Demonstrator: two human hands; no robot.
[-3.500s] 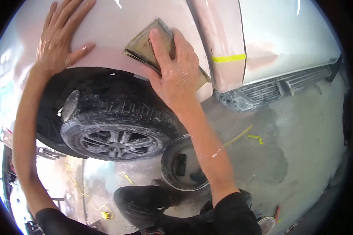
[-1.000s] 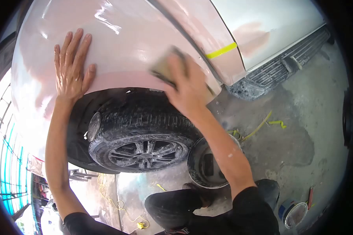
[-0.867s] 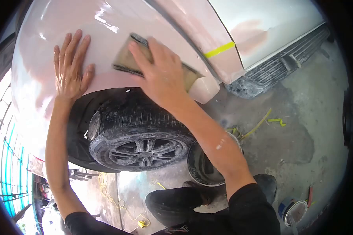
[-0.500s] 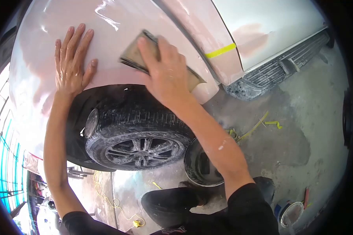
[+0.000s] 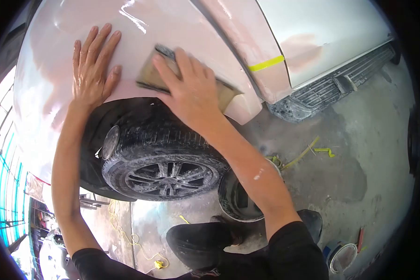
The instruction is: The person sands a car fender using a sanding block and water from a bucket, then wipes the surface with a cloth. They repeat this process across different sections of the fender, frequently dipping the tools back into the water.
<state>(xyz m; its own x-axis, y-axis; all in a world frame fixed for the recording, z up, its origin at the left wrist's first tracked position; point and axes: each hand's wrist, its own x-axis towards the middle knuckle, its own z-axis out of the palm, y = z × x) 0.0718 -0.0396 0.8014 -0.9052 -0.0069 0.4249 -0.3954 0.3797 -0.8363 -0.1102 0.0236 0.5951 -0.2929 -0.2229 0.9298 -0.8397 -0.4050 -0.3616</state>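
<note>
My left hand [image 5: 94, 67] lies flat and wet on the pinkish fender [image 5: 130, 51], fingers spread, above the wheel arch. Brownish sandpaper [image 5: 149, 72], wrapped round a dark-edged block, is pressed to the same panel under my right hand [image 5: 189, 86]. The fingers of that hand curl over the block, and a loose end of the paper sticks out to the right, below the palm. Below both hands is the dusty black tire [image 5: 158, 135] with its spoked rim [image 5: 168, 179].
Yellow tape [image 5: 267, 63] crosses the adjoining panel beside the white door [image 5: 331, 28]. A textured side step [image 5: 322, 95] runs below it. A dark basin [image 5: 238, 200] stands beside the wheel. On the floor are a can [image 5: 343, 256] and a yellow cord [image 5: 135, 240].
My right hand and the sandpaper block have shifted slightly left over the panel. My left hand appears a little higher and further right, as the whole view has also moved slightly.
</note>
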